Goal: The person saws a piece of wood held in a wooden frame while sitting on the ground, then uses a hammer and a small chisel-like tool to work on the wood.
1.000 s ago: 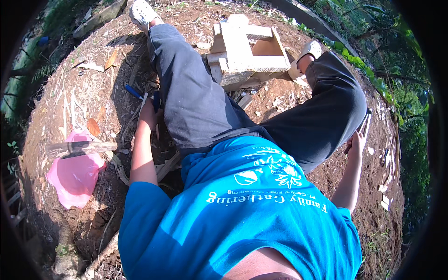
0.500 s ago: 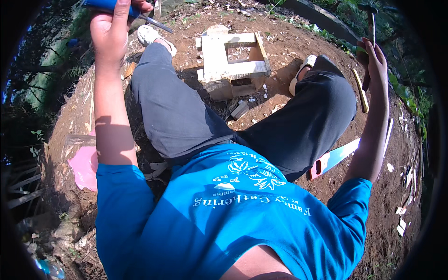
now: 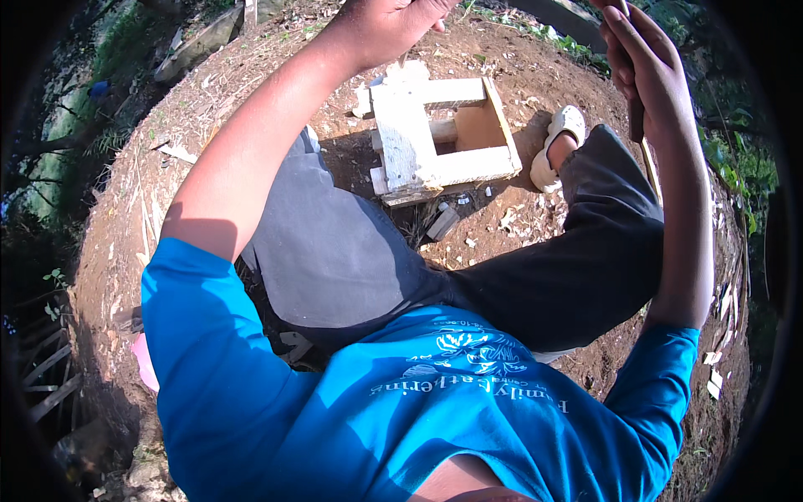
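Between my legs lies a box-like wooden frame of pale boards, with an open middle, on the dirt. My left hand is above its far left corner, closed, its top cut off by the upper edge. The blue-handled chisel it gripped in the earlier view is mostly hidden now; a thin bit of shaft shows beneath the fist. At the upper right, my right hand is raised and wrapped round the hammer's dark handle. The hammer's head is out of view.
A small wood block lies on the soil near the frame, among scattered chips. My right foot in a pale clog is beside the frame. Part of a pink object shows at the left. Plants edge the right side.
My left hand has swung right, from the upper left to above the frame. My right hand has shifted slightly up and left with the hammer. The saw is now mostly hidden behind my leg.
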Demonstrator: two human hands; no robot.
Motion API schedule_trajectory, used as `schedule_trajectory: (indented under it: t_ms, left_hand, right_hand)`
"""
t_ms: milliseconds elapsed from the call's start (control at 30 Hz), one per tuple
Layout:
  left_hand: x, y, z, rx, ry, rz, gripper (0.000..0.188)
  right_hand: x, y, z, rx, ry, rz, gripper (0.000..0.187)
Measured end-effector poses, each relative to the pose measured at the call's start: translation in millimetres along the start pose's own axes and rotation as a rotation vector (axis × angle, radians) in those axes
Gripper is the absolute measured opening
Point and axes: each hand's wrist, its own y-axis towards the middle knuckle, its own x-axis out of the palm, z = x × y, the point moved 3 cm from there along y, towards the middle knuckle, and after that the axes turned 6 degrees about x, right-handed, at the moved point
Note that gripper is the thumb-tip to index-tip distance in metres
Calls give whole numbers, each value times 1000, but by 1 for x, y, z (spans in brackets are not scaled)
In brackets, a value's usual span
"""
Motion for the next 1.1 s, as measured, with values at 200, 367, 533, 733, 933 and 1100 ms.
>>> schedule_trajectory:
  t_ms: [200,367,533,733,933,1100]
  left_hand:
    - [-8,-4,3,29,24,-27,32]
    - [-6,-7,10,-116,-144,-15,34]
    - [-9,-9,0,-126,-86,-73,32]
    - [-4,-6,6,-111,-17,-75,30]
    - [3,-9,0,-106,35,-138,27]
    - [5,-7,-7,-184,-64,-110,41]
  right_hand:
    - [6,2,12,-24,-3,25,21]
    - [5,0,12,10,9,39,20]
    - [3,-10,1,3,7,56,19]
    - [-3,-10,3,-18,-21,28,19]
    - [-12,-19,22,-79,-2,-157,43]
    - [-8,-40,-18,-288,98,-197,45]
